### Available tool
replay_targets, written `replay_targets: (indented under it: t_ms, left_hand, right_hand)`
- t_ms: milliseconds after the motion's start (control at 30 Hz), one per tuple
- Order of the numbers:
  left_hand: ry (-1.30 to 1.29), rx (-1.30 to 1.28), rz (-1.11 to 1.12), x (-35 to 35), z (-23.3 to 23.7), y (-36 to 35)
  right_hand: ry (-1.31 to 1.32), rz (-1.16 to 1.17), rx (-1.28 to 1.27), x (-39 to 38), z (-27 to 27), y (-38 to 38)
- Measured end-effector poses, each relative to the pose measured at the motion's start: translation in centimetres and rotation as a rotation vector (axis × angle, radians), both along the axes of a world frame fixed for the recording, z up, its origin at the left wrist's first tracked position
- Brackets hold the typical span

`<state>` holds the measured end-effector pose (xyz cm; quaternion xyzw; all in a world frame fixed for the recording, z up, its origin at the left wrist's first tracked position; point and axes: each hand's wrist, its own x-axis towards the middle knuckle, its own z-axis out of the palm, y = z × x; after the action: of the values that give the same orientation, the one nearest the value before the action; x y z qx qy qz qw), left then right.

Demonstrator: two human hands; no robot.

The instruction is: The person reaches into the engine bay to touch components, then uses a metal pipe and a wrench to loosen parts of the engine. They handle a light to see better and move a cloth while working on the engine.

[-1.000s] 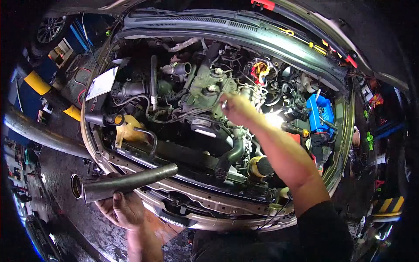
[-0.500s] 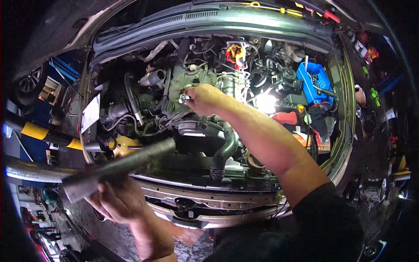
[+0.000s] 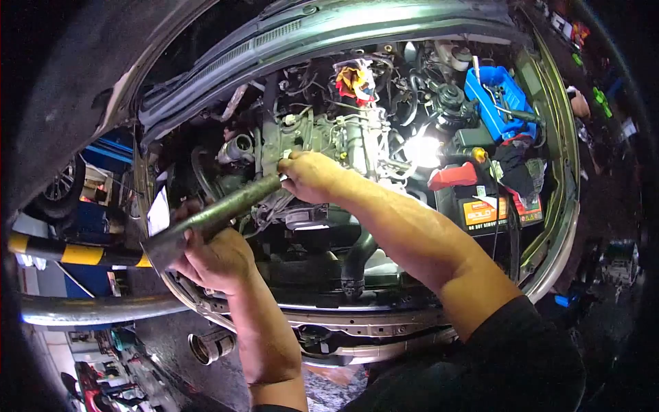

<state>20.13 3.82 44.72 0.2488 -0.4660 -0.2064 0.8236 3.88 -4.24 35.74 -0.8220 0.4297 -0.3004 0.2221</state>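
Note:
My left hand is wrapped round a long dark metal pipe, which slants up and to the right over the front of the engine bay. The pipe's far end reaches the fingers of my right hand. Closed and held over the engine, my right hand has a small bright bit showing at its fingertips; I cannot tell what it grips. Hoses and metal lines of the engine lie around and beneath both hands.
A blue tray with tools stands at the bay's right, above a battery and a red piece. A yellow-and-red cloth lies at the back. Bright lamp light shines mid-right. A black-and-yellow bar crosses the left.
My left hand has raised the pipe up and to the right, bringing its far end to my right hand. My right hand stays over the engine; the view has shifted slightly.

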Motion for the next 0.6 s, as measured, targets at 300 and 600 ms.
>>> replay_targets:
  t_ms: [300,600]
  left_hand:
    - [-0.139,0.178,-0.101,-1.2,0.3,-2.7]
    - [-0.267,0.288,-0.270,-1.0,1.5,-3.3]
  right_hand:
    - [-0.113,-0.186,0.050,1.2,-1.2,1.0]
    - [-0.123,-0.108,0.207,1.3,0.3,0.1]
